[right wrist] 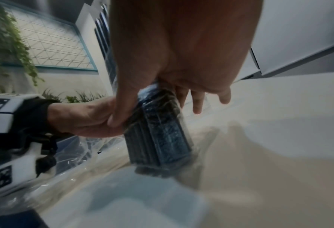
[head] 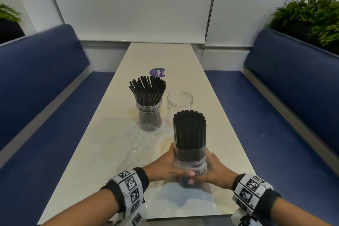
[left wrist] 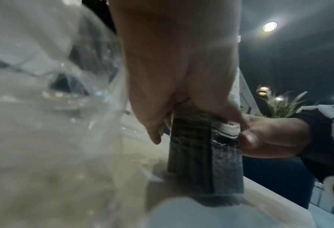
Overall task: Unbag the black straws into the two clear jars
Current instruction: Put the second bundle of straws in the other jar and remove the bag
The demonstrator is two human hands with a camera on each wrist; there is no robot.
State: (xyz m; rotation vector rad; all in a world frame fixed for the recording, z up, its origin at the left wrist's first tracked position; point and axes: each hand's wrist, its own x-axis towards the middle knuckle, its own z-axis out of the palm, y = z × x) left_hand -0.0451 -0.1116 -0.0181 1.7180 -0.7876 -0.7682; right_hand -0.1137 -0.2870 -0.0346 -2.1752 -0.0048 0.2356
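A bundle of black straws (head: 189, 130) stands upright on the table's near end, its lower part still in a clear plastic bag (head: 190, 161). My left hand (head: 170, 166) and right hand (head: 213, 169) grip the bagged part from both sides, thumbs meeting in front. The wrist views show the bagged bundle (left wrist: 205, 154) (right wrist: 158, 138) between my fingers, its base on the table. Farther back, a clear jar (head: 150, 115) is full of fanned black straws, and an empty clear jar (head: 179, 102) stands to its right.
An empty crumpled clear bag (head: 139, 145) lies on the table left of my hands. A purple round label (head: 157, 72) sits behind the jars. Blue benches (head: 45, 97) flank the long cream table (head: 159, 57); plants (head: 311, 14) stand behind the right bench.
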